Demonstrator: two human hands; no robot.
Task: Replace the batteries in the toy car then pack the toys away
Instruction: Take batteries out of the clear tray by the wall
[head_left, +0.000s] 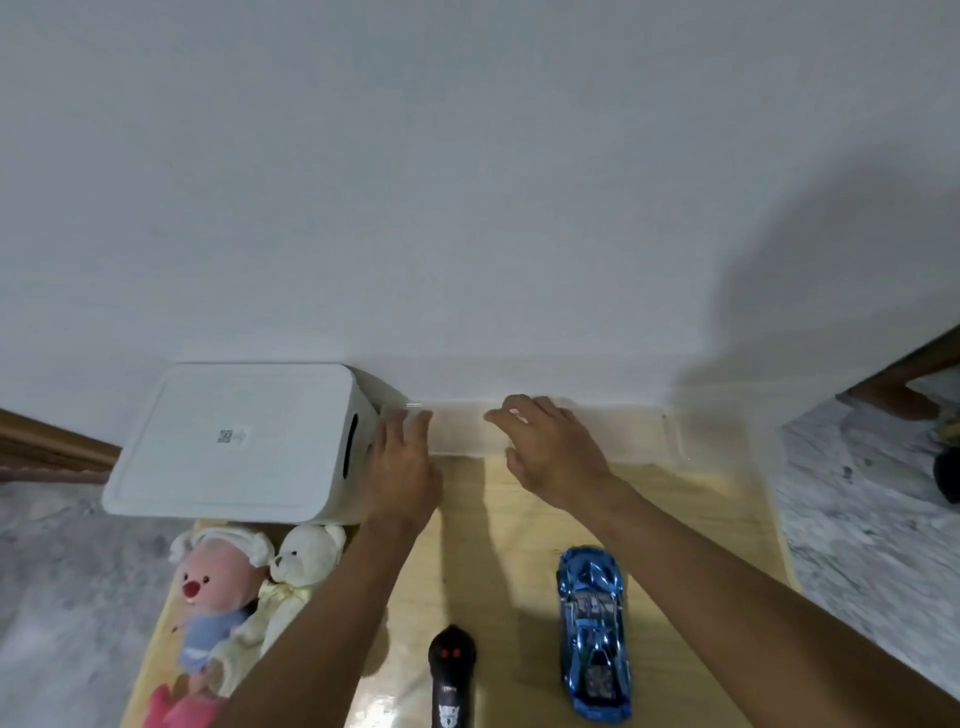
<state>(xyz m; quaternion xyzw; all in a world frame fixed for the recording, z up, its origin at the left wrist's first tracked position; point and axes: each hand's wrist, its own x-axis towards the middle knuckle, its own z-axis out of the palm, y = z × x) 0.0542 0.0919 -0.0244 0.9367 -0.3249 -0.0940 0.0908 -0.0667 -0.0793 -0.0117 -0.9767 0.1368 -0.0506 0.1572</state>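
Remote (451, 675) cut off below; left hand (402, 462), right hand (550, 447) spread empty over, perhaps, clear tray (639, 436).

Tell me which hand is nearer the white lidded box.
Left. The left hand is at the handle-slot end of the white lidded box; the right hand is farther right, over the clear container by the wall.

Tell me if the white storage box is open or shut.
Shut. The white storage box has its lid sitting flat across the whole top, sticker facing up, and none of its inside shows.
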